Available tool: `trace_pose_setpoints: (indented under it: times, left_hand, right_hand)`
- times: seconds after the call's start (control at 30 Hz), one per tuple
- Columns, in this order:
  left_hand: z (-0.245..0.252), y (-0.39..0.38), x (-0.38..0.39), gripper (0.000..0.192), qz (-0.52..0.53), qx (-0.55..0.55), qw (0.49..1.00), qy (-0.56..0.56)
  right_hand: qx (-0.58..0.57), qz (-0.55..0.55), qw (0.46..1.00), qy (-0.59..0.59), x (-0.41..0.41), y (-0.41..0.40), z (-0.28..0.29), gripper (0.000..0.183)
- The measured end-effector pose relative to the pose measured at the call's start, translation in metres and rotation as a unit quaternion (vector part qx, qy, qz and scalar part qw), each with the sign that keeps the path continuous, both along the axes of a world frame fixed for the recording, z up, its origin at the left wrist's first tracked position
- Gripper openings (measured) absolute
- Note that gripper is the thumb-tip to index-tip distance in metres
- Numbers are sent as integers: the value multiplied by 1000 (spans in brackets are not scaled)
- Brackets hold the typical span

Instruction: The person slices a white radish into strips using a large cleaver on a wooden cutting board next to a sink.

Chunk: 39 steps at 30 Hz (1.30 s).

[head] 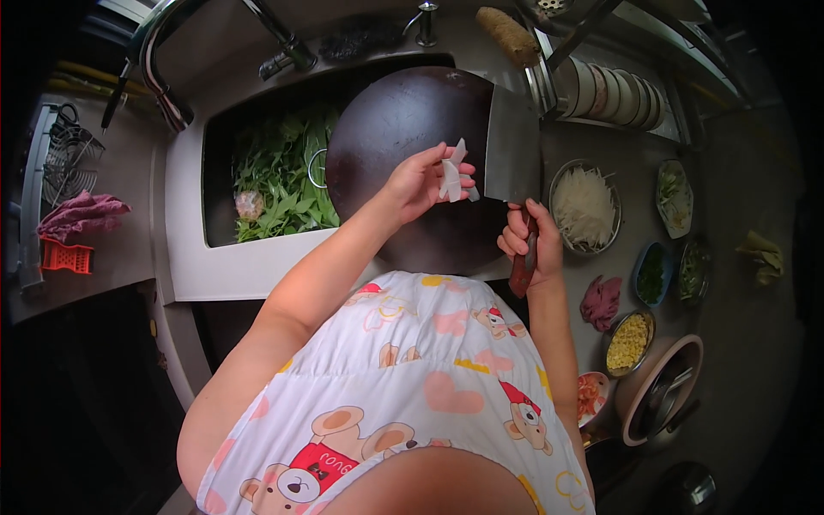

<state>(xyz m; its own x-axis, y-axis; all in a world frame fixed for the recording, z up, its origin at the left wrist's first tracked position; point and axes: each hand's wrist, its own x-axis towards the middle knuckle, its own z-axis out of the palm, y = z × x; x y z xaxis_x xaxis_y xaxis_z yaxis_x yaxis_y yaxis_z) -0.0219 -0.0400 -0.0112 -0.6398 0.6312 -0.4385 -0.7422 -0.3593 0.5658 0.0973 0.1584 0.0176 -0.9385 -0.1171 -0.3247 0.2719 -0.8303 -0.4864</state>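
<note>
My left hand [421, 180] is palm up over a round dark cutting board [405, 116], with several thin white vegetable slices [454, 170] resting on its fingers. In my right hand [537, 238] is the wooden handle of a wide cleaver [513, 148]. The broad blade points away from me, raised at the board's right edge, apart from the slices. The board lies across the right part of the sink, and a metal ring handle [317, 168] sticks out from its left side.
Leafy greens [286, 167] fill the sink [219, 222] at left, under a chrome faucet [158, 77]. To the right stand a bowl of white shreds [584, 207], a bowl of chopped yellow pieces [629, 343], a pink cloth [600, 302] and a rack of bowls [611, 96].
</note>
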Motion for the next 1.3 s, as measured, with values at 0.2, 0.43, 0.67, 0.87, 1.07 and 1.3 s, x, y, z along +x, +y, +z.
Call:
trace_pose_setpoints:
  times: [0.2,0.43,0.67,0.87,1.07,1.3]
  left_hand:
    - [8,11,2,70,-14,286,948,-137]
    - [6,-22,-3,60,-12,246,965,-88]
    - [-8,-51,-4,24,3,-193,965,179]
    - [-7,-66,-12,17,-6,-334,892,304]
    - [-17,-87,-31,11,113,-431,826,346]
    - [-23,-108,-39,12,140,-484,757,415]
  right_hand:
    - [154,43,987,-29,-1,-19,12,22]
    - [271,-53,958,-73,4,4,6,22]
    - [441,8,894,-82,11,5,6,18]
    - [546,41,837,-29,15,0,-5,17]
    - [613,48,788,-25,14,-4,-5,18]
    - [646,52,761,-8,14,-3,-9,20]
